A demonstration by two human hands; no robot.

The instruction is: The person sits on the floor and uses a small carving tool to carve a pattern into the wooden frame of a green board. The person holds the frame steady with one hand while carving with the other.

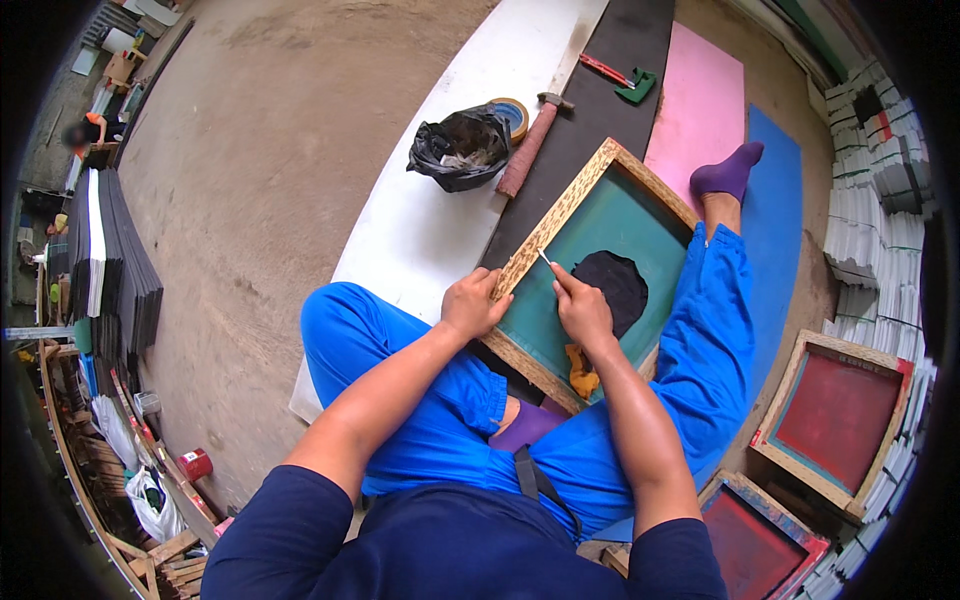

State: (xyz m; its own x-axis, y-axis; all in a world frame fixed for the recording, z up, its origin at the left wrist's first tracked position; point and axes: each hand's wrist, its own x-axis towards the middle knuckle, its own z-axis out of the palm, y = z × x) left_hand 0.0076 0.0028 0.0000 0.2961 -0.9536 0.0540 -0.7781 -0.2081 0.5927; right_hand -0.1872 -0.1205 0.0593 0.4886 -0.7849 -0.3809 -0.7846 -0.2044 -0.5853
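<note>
Head view: A person's left hand (475,305) is clamping the near-left rail of a frame (555,220), while the right hand (583,312) is pinching a slim tool (545,257) beside that rail's inner edge. Lettering on the tape (512,115), beyond the frame, is too small to read. Mottled wood is bordering the frame's green mesh (590,225); a black cloth (615,285) is lying on it. The frame is resting between the legs, the right leg (700,320) hugging its right side. A hammer (530,150) and bag (460,150) are lying past its left rail, with floor (260,150) stretching farther left.

Stacked white bundles (856,238) stand right, a red can (195,463) left.
</note>
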